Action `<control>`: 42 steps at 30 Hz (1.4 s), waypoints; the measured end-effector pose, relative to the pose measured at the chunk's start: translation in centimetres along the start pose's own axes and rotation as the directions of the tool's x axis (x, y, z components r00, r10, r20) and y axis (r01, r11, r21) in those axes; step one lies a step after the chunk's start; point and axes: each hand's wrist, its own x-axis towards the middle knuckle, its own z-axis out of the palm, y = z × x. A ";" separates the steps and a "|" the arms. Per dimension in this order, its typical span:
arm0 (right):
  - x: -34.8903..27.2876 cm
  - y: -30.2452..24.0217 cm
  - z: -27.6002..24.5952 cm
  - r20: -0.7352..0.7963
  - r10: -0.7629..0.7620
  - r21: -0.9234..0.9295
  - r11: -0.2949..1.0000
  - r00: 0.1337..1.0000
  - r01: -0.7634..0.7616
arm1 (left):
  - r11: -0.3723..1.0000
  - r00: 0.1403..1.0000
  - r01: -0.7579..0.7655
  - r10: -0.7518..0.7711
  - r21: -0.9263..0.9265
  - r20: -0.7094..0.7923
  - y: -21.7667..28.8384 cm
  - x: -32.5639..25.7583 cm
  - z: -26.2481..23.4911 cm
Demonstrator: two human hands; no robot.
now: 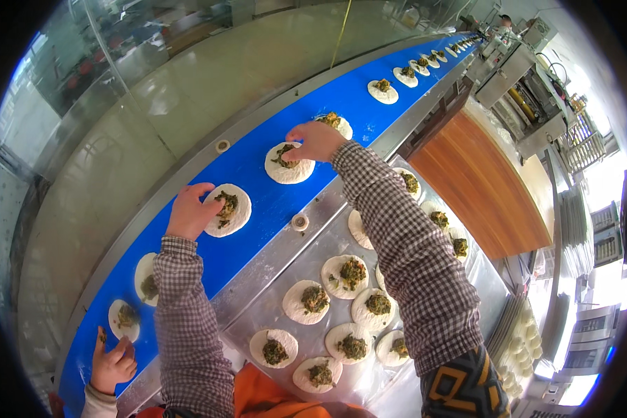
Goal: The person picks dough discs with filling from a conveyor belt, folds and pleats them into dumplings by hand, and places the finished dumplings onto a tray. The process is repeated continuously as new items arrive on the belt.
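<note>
My left hand (190, 211) is at the left edge of a flat round of dough (238, 221) topped with chopped green filling. Its thumb and forefinger are apart, with the thumb tip near the filling. Farther up the blue conveyor belt (261, 216), my right hand (317, 144) reaches over another filled dough round (285, 174). The thumb lies by that filling and the forefinger stretches past the round's far edge. Behind my right hand a third dough round (343, 127) is partly hidden. Both rounds lie flat and unfolded.
Several filled dough rounds (304, 312) lie on a metal table (258, 317) to the right of the belt. Another person's hand (115, 366) is beside a dough round (124, 327) at lower left. More rounds (383, 95) line the far belt. A wood-faced counter (477, 188) and machinery (519, 90) stand at right.
</note>
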 end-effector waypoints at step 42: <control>-51.0 -15.3 13.6 -0.148 0.646 0.405 0.730 0.748 -0.550 | 0.714 0.275 -0.656 0.529 -0.246 0.803 13.6 -35.1 14.5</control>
